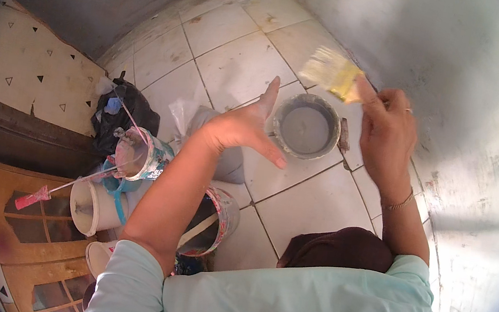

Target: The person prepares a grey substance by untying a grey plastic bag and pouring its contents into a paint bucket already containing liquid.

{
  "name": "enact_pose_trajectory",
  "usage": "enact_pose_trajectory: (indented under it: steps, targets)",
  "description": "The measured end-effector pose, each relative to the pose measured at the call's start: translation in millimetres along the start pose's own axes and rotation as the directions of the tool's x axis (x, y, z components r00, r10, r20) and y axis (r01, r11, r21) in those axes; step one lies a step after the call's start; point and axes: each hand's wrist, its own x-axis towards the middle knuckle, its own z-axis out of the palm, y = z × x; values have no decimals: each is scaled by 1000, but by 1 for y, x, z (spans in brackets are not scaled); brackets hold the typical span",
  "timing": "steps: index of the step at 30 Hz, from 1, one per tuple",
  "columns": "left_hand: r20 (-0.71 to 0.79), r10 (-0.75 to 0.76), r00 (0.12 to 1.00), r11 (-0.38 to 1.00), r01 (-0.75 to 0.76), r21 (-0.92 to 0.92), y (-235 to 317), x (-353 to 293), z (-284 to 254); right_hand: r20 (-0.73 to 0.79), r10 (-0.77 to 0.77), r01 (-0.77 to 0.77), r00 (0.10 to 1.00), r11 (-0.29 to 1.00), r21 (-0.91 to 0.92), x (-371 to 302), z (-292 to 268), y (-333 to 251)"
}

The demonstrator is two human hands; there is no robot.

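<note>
My right hand (387, 136) grips a wide flat paintbrush (332, 73) with pale bristles and a yellow band, raised beside the right wall. Below and to the left of the brush, a round grey-crusted pot (276, 135) stands on the tiles with smooth grey liquid (304, 130) in it. Next to the pot's left rim my left hand (242, 128) hovers, thumb and fingers spread, with nothing in it. A clear plastic bag of grey powder (230, 165) sits partly hidden behind my left forearm.
To the left stand a paint-smeared bucket (159, 157), a tipped white bucket (81, 208) and a larger bucket (229, 220) holding a stick. A paint roller (33, 197) sticks out leftward. A black plastic bag (140, 118) lies by the patterned board. Grey walls (452, 76) meet the tiled floor.
</note>
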Motion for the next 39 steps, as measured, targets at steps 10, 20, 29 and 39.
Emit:
enact_pose_trajectory:
  steps: [10,20,29,39]
  targets:
    - [-2,-7,1000,723,4,-691,-3,2,-4,178,-147,164,973,983,-85,-25,33,-6]
    - [132,-28,991,866,91,-492,12,13,1,-8,-147,147,989,980,135,-10,18,-25]
    - [-70,-219,973,752,123,-648,-12,17,5,262,29,-38,965,999,32,-29,54,2]
    - [-127,-255,959,769,121,-628,-14,5,-12,312,173,-216,934,970,109,-53,98,31]
